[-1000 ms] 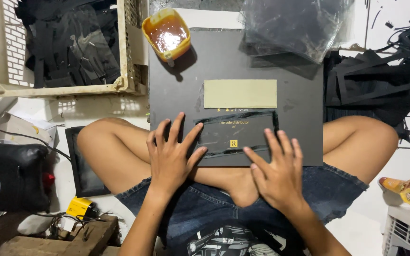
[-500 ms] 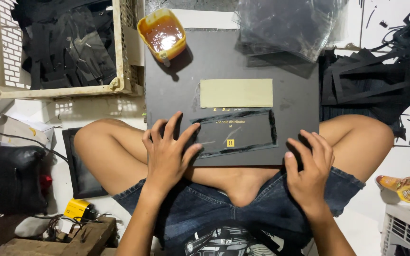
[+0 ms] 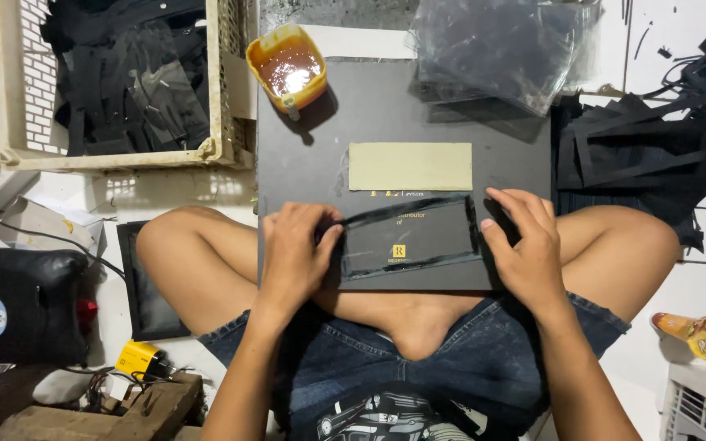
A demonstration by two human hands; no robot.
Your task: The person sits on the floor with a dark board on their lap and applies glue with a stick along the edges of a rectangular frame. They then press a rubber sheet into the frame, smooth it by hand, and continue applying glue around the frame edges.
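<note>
Both hands on a clear sleeve laid over a black board across the lap.

I see the left hand (image 3: 294,253) pinching the left edge of the clear plastic sleeve (image 3: 410,238), thumb and fingers closed on it; the right hand (image 3: 525,245) holds the right edge, fingers curled over it (whether it pinches or only presses, I cannot tell). The sleeve lies flat on the black board (image 3: 369,122), near its front edge, just below a beige card (image 3: 410,166). An orange cup of brown glue (image 3: 288,69) stands on the board's far left corner. A stack of clear sleeves (image 3: 500,49) overlaps the far right corner. A cream crate (image 3: 222,98) of black pieces sits to the left.
</note>
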